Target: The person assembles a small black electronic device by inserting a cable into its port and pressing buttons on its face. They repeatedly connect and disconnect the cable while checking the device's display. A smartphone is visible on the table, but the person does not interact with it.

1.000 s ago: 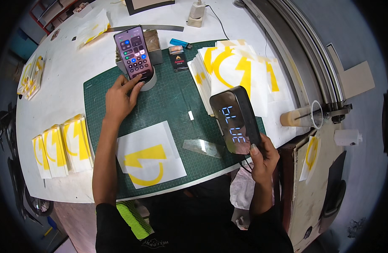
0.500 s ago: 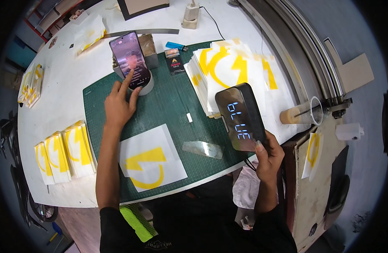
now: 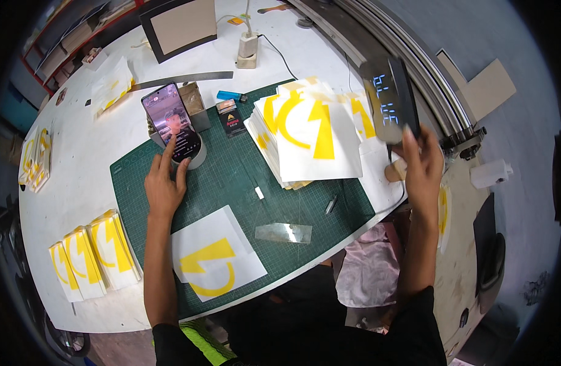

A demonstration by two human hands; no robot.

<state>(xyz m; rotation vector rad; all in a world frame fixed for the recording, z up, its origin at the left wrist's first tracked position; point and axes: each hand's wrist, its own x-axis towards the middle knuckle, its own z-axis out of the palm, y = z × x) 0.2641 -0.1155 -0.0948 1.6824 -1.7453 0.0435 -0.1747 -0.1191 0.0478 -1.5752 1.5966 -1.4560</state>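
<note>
My left hand (image 3: 163, 192) has its fingers spread, the index fingertip at the screen of a smartphone (image 3: 160, 110). The phone is propped upright against a grey box (image 3: 195, 107), with a white round holder (image 3: 199, 160) at its lower end. My right hand (image 3: 424, 168) grips the lower end of a black digital clock (image 3: 384, 104) with blue lit digits, held up at the right with a dark cord below it. A tall stack of white sheets with yellow shapes (image 3: 347, 146) lies left of the clock. One more such sheet (image 3: 244, 259) lies near my left forearm.
A green cutting mat (image 3: 140, 183) covers the table's middle. On it are a clear plastic strip (image 3: 286, 233), a small cutter (image 3: 331, 204), a blue lighter (image 3: 231, 96) and a dark packet (image 3: 233, 122). Bundled yellow-marked sheets (image 3: 112, 250) stand left. Metal rails (image 3: 408, 67) run along the right.
My right hand has carried the clock up and to the right, off the stack's front edge, uncovering the small cutter. My left hand stays at the phone. The whole view has shifted.
</note>
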